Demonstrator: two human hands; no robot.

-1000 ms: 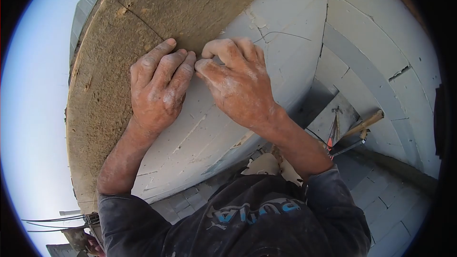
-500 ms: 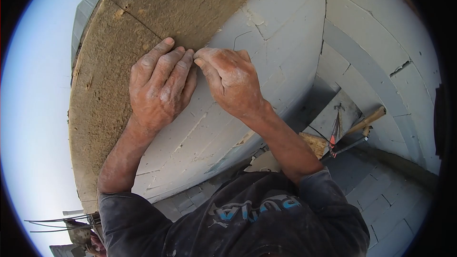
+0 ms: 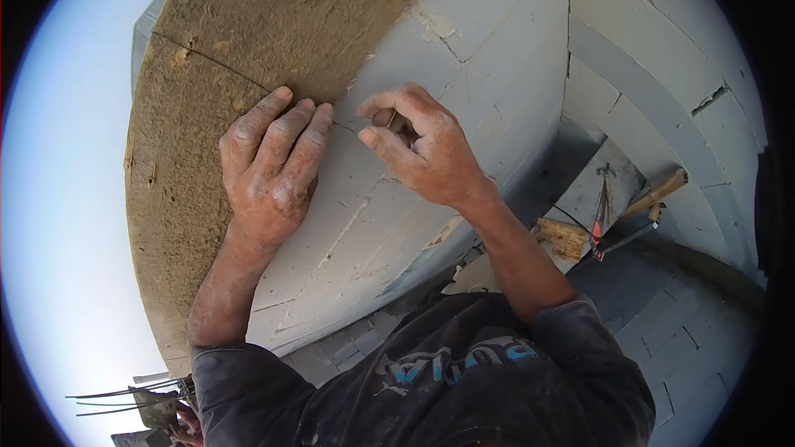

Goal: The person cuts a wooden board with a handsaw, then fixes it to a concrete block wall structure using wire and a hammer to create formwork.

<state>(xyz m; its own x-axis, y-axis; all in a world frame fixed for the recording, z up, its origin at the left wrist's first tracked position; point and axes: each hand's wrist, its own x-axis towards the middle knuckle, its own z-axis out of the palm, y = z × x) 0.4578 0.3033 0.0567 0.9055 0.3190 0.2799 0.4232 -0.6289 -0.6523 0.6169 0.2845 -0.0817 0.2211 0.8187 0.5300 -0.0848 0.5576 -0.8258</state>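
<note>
My left hand (image 3: 273,165) lies on the edge of a rough, brown, dusty board-like surface (image 3: 273,16), its fingers stretched out. A thin dark line (image 3: 211,58), apparently a string, runs straight across that surface to my left fingertips. A short piece of it shows between both hands. To the right, just off the pale block wall (image 3: 480,58), my right hand (image 3: 426,145) is curled. Its thumb and index finger are apart at the tips, while the other fingers fold inward around what looks like the string, mostly hidden. Both hands are dusty.
Down to the right, a hammer (image 3: 606,182), a red-marked tool (image 3: 596,232) and a wooden piece (image 3: 563,238) lie on a grey panel. Another block wall (image 3: 662,108) curves at right. Thin rods (image 3: 124,401) stick out at lower left, beside open sky.
My right hand has moved right, away from my left fingertips, and its thumb and index finger have parted. The loose curved string end above it no longer shows. My left hand stays on the edge.
</note>
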